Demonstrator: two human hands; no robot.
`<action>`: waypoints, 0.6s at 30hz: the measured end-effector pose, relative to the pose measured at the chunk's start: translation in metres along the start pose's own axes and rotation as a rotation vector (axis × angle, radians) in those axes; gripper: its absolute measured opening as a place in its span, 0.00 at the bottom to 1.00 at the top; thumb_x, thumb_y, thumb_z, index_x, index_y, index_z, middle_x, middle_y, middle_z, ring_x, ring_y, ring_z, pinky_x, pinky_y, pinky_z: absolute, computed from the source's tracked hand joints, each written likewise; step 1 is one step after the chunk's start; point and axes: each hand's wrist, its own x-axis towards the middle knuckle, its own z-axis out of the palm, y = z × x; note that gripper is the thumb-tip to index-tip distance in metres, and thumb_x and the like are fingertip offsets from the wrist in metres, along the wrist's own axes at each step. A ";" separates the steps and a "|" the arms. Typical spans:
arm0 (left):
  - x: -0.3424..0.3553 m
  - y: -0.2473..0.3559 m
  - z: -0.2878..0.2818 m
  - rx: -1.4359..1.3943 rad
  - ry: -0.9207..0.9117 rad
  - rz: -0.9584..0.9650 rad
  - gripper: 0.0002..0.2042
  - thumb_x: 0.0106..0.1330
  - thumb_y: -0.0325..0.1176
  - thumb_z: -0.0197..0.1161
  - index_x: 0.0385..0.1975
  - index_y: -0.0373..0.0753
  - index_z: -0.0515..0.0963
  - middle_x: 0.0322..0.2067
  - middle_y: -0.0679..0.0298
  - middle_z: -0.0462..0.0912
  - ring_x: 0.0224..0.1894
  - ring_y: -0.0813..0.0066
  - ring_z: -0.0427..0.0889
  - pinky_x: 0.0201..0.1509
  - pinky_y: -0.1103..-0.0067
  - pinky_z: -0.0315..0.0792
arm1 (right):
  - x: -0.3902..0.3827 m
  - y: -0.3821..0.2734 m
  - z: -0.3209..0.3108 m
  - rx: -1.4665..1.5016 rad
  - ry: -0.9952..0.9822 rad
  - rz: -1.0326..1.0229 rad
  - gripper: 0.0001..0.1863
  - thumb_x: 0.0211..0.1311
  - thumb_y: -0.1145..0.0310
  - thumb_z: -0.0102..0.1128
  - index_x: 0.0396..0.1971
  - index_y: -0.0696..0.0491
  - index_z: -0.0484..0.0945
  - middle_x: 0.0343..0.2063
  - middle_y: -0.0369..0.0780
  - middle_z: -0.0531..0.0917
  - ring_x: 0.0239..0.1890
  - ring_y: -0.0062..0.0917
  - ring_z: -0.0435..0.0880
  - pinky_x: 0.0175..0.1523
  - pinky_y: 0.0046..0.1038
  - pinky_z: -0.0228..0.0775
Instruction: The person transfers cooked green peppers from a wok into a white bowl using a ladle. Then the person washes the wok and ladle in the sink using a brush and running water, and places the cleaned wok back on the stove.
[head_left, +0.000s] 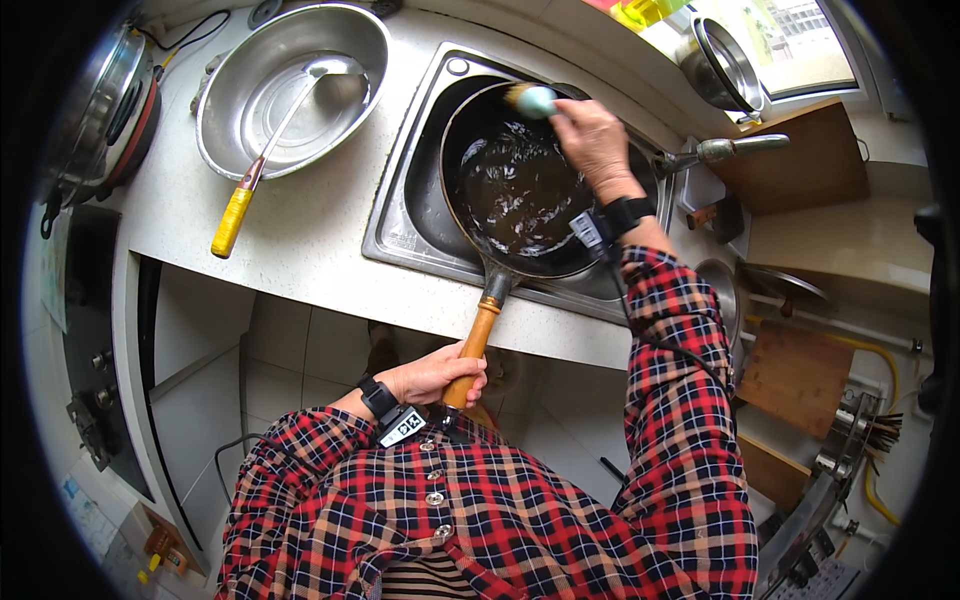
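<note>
A dark wok [520,200] with water in it rests over the steel sink [418,215]. Its wooden handle [480,335] points toward me, and my left hand [440,375] is wrapped round the lower part of it. At the wok's far rim my right hand [595,145] grips a round pale-green scrubbing brush [537,102]. The brush's brown bristles are against the inner wall of the wok. The fingertips of my right hand are partly hidden behind the hand.
Left of the sink stands a large steel basin [225,130] holding a ladle [250,185] with a yellow-wrapped handle. The faucet [715,150] reaches in from the right. Beyond it lean a wooden board [795,165] and steel bowls [722,65]. Stacked pots [105,110] sit far left.
</note>
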 end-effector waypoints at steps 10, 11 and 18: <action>0.001 -0.004 0.006 -0.041 -0.026 0.086 0.10 0.72 0.34 0.54 0.46 0.40 0.63 0.27 0.64 0.74 0.28 0.75 0.76 0.35 0.78 0.75 | -0.093 0.002 -0.096 -0.042 -0.884 -0.013 0.12 0.52 0.69 0.67 0.39 0.43 0.85 0.34 0.38 0.85 0.40 0.34 0.83 0.44 0.33 0.76; 0.001 -0.006 0.005 -0.045 -0.026 0.093 0.10 0.72 0.34 0.54 0.46 0.40 0.63 0.27 0.64 0.74 0.28 0.75 0.76 0.35 0.78 0.74 | -0.086 0.015 -0.102 -0.156 -0.838 -0.018 0.12 0.51 0.70 0.67 0.37 0.42 0.86 0.31 0.38 0.84 0.38 0.34 0.83 0.43 0.33 0.76; 0.005 -0.016 0.003 -0.100 -0.058 0.172 0.10 0.73 0.35 0.51 0.47 0.39 0.62 0.26 0.63 0.72 0.26 0.76 0.74 0.34 0.78 0.72 | -0.032 0.054 -0.100 -0.392 -0.607 -0.107 0.12 0.50 0.75 0.59 0.33 0.44 0.86 0.30 0.41 0.83 0.36 0.37 0.85 0.41 0.38 0.77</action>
